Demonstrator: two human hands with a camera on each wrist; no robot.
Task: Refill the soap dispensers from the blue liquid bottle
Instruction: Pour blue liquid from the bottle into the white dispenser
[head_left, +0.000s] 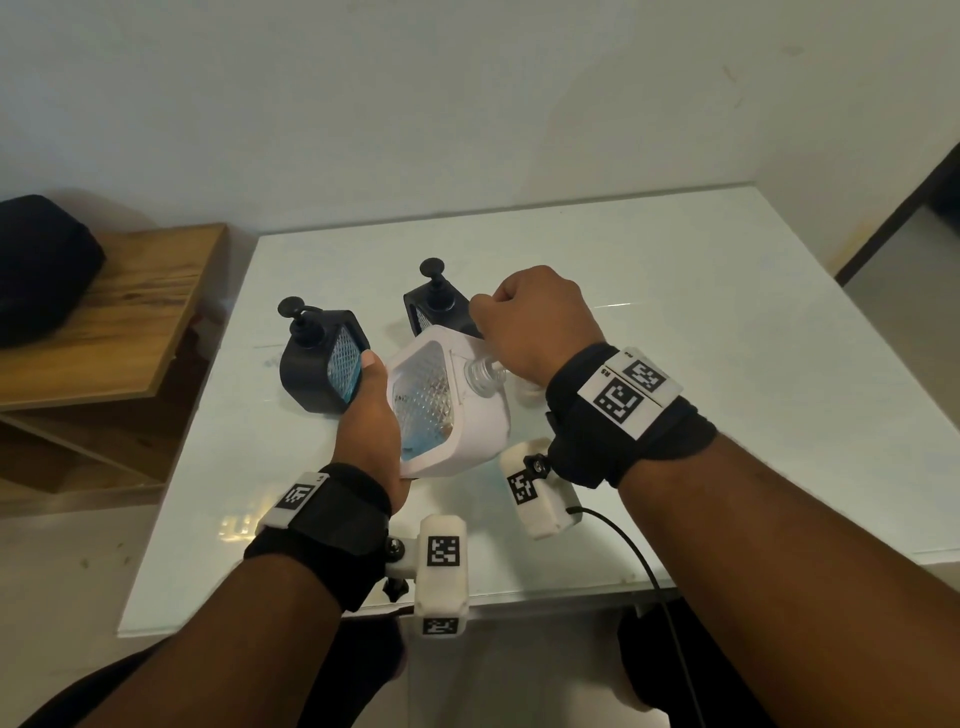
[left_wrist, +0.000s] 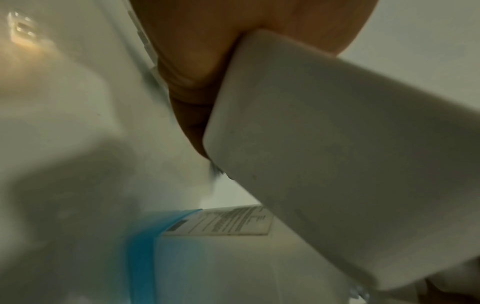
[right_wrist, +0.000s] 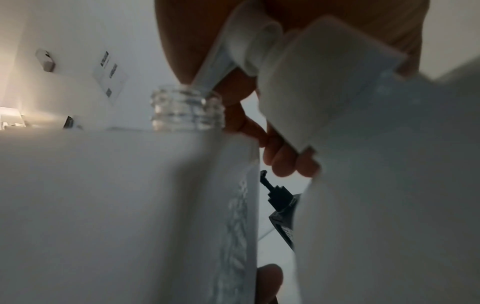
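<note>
We grip the white dispenser with our left hand, tilted above the table. Our right hand pinches its white pump over the open neck. Two black dispensers stand just behind; the right hand partly hides the farther one.

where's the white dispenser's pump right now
The white pump is off the white dispenser, gripped in the right hand just above the open clear neck, its tube still dipping into the neck, seen in the right wrist view.
</note>
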